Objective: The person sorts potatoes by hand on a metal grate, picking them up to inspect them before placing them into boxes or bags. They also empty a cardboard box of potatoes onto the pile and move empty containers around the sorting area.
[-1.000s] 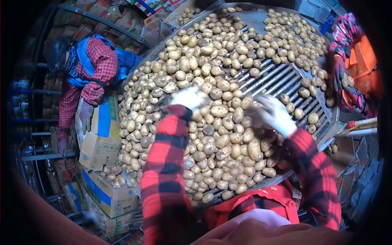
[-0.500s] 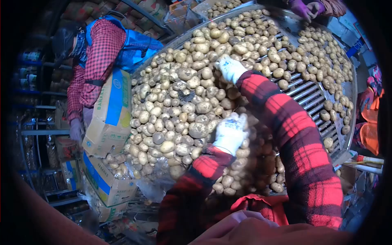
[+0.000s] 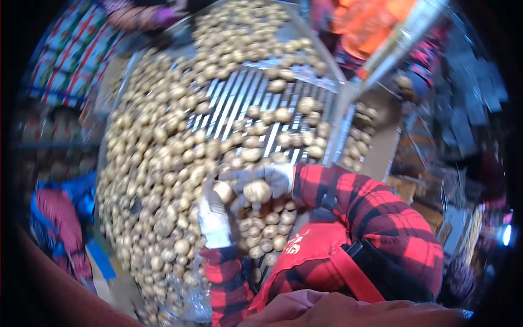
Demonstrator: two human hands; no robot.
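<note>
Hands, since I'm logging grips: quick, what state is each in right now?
Left hand: fingers by a potato; blur hides whether it grips.
Right hand: curled around another potato, seemingly holding it.

Motion blur throughout; fisheye bowing, black corners; bright light [image 3: 507, 234] glaring far right; slats [image 3: 231, 103] glinting.

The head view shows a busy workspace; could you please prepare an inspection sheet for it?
Surface: slatted metal table, bars partly exposed.
Job's things: many potatoes, heaped mainly towards the view's left.
Clutter: crumpled clear plastic near the bottom.
Hands: gloved left hand and right hand close together at the potatoes; grip unclear.
Cables: nothing seen.
Surroundings: another person's orange garment at upper right; cardboard box holding potatoes beside the table.
</note>
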